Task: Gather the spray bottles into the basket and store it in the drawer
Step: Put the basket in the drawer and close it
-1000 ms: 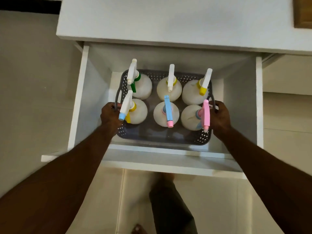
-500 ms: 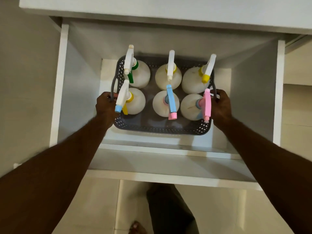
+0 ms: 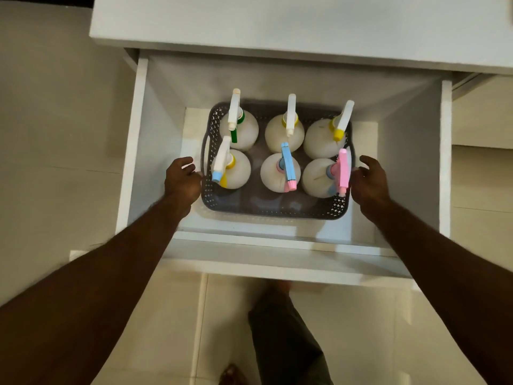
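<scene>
A grey perforated basket (image 3: pixel 272 211) rests on the floor of the open white drawer (image 3: pixel 140 151). Several white spray bottles stand upright in it, among them one with a pink trigger (image 3: pixel 342 170), one with a blue trigger (image 3: pixel 288 165) and one with a green trigger (image 3: pixel 236 120). My left hand (image 3: pixel 181 177) hovers just off the basket's left handle with relaxed fingers. My right hand (image 3: pixel 369 182) is beside the right handle, fingers loosely spread, holding nothing.
The drawer's front panel (image 3: pixel 277 262) juts toward me at knee level. A white countertop (image 3: pixel 277 23) overhangs the drawer's back. Beige tiled floor (image 3: pixel 55 134) lies to the left and right. My leg and foot (image 3: pixel 280 329) stand below the drawer front.
Both hands have let go of the basket handles and drawn slightly outward. The basket now sits still on the drawer floor.
</scene>
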